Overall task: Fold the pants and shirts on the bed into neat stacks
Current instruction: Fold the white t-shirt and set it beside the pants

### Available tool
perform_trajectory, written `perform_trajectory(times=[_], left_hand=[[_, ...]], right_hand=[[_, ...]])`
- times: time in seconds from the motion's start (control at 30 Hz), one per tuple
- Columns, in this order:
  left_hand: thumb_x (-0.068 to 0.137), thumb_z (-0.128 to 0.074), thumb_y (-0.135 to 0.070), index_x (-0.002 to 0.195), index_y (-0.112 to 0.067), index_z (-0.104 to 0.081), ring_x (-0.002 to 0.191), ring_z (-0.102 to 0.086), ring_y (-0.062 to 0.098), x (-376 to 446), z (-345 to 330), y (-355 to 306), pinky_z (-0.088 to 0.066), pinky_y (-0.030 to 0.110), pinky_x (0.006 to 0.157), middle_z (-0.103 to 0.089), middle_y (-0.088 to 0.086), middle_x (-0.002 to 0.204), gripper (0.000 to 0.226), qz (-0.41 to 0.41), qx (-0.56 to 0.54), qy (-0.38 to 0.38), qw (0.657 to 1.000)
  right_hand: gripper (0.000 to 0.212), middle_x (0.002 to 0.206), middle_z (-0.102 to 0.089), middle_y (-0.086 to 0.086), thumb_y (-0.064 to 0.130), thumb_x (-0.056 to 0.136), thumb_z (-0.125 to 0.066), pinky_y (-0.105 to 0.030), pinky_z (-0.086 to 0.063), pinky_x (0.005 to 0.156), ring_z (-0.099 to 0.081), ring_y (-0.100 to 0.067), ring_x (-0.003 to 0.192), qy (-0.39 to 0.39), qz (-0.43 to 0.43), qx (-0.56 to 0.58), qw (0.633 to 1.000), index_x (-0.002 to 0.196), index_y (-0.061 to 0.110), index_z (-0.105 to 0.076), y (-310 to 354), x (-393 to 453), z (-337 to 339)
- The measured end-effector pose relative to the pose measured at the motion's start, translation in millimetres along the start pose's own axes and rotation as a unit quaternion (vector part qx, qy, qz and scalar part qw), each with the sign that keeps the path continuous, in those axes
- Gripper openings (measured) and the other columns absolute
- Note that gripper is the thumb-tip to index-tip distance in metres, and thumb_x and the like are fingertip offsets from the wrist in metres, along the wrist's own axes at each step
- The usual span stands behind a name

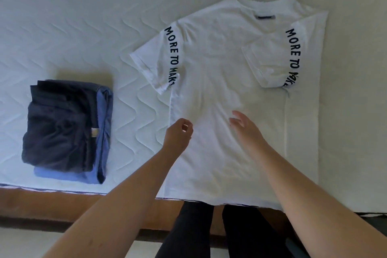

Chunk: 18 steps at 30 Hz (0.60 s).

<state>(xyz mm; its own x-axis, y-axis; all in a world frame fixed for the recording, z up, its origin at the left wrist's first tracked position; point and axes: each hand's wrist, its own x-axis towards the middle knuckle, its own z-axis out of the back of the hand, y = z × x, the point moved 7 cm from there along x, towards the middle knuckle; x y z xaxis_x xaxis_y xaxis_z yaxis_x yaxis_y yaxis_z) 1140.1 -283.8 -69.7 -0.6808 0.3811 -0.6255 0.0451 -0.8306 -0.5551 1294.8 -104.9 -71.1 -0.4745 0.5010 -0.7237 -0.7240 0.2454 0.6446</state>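
A white t-shirt (228,65) with black lettering on both sleeves lies flat on the bed, collar away from me. Its right sleeve is folded inward over the chest; the left sleeve sticks out to the side. My left hand (179,132) hovers over the shirt's lower left edge with fingers loosely curled, holding nothing. Over the shirt's lower middle is my right hand (244,126), fingers relaxed and spread. A folded stack of dark navy and blue clothes (67,130) sits at the left of the bed.
The white quilted mattress (83,27) stretches far behind and to both sides. Its front edge and the brown bed frame (52,201) run below the stack. My legs in dark trousers (209,232) stand against the bed.
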Motion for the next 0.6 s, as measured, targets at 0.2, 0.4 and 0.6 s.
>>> perform_trajectory(times=[0.2, 0.4, 0.6], left_hand=[[0.095, -0.052, -0.034, 0.106, -0.028, -0.056, 0.077, -0.062, 0.012, 35, 47, 22, -0.04, 0.02, 0.057, -0.063, -0.011, 0.088, 0.013, 0.072, -0.047, -0.049, 0.995], [0.091, -0.051, -0.041, 0.137, -0.018, -0.043, 0.078, -0.055, 0.011, 68, 68, 48, -0.043, 0.026, 0.063, -0.058, -0.007, 0.093, 0.052, 0.175, -0.203, -0.153, 0.951], [0.091, -0.055, -0.045, 0.133, -0.02, -0.051, 0.083, -0.062, 0.017, 120, 86, 24, -0.048, 0.027, 0.072, -0.063, 0.0, 0.099, 0.049, 0.157, -0.326, -0.13, 0.923]], right_hand=[[0.046, 0.142, -0.053, -0.001, 0.032, 0.099, -0.054, -0.039, -0.035, 0.114, -0.051, -0.014, 0.129, 0.052, -0.048, 0.077, 0.995, 0.143, 0.025, -0.045, 16, 8, -52], [0.039, 0.135, -0.058, 0.003, 0.032, 0.101, -0.045, -0.03, -0.038, 0.108, -0.054, -0.007, 0.122, 0.07, -0.069, 0.141, 0.985, 0.139, 0.025, -0.049, 32, 38, -78], [0.067, 0.143, -0.051, -0.003, 0.054, 0.102, -0.008, -0.032, -0.035, 0.108, -0.049, -0.015, 0.13, 0.091, -0.06, 0.19, 0.976, 0.147, 0.015, -0.039, 63, 69, -74]])
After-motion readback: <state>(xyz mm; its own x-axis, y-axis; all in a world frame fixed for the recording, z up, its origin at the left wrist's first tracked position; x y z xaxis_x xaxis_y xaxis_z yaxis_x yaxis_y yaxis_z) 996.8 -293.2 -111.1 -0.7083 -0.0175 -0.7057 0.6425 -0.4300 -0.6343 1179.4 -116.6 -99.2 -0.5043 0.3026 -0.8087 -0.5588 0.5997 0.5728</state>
